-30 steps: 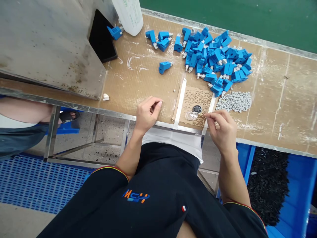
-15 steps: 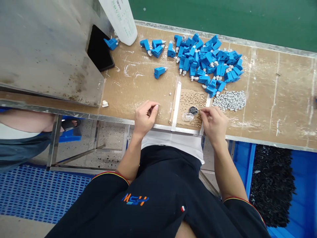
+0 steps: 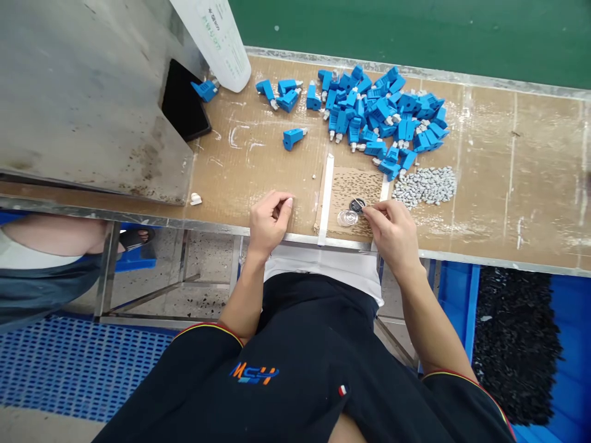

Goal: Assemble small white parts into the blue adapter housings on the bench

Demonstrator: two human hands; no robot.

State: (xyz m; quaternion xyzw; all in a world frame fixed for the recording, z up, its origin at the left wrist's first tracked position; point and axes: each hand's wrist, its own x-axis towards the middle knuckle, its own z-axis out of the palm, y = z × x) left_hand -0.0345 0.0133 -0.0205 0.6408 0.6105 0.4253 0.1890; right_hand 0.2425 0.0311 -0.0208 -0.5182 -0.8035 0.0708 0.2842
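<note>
My right hand [image 3: 394, 231] pinches a thin stick [image 3: 359, 204], its tip over a small round black container [image 3: 357, 206]. A clear round lid [image 3: 347, 218] lies beside that container on a perforated cardboard patch [image 3: 344, 184] between white strips. To the left, my left hand [image 3: 272, 218] is closed in a pinch above the table; what it holds, if anything, is too small to make out. A pile of small grey pieces [image 3: 431, 186] lies right of the patch. Behind it is a heap of blue parts [image 3: 383, 111] with whitish tips.
A metal box [image 3: 92, 104] stands at the left, beside a black slab [image 3: 184, 101] and a white bottle [image 3: 221, 46]. Below the table [image 3: 489, 215] at right is a blue bin [image 3: 572, 344] with black pieces. Another person's leg [image 3: 50, 234] shows at left.
My right hand has moved slightly left, bringing the stick over the black container. My left hand keeps its pinch. The whole view has shifted a little.
</note>
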